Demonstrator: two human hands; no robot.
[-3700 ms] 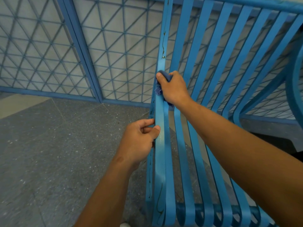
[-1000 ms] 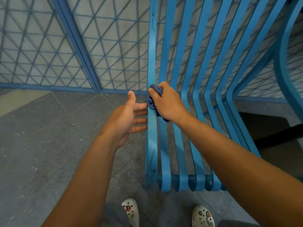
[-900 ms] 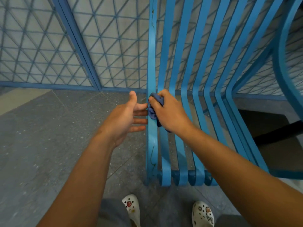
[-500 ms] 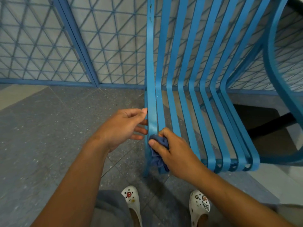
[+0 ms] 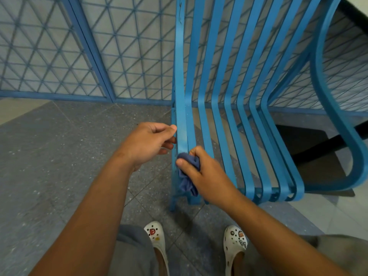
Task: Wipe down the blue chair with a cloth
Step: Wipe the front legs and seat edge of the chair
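Under the right hand (image 5: 207,176), a soft, matt dark-blue cloth (image 5: 188,176) is crumpling against the blue chair (image 5: 182,120), whose painted metal slats are showing a smooth, slightly glossy finish.

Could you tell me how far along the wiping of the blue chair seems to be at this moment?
Done: cannot be confirmed; no slat looks visibly different from the rest. In hand: the right hand grips the dark blue cloth against the leftmost slat near the seat's front edge, while the left hand touches that slat's outer side. Left, probably: the other slats and the curved armrest, neither touched by the cloth now.
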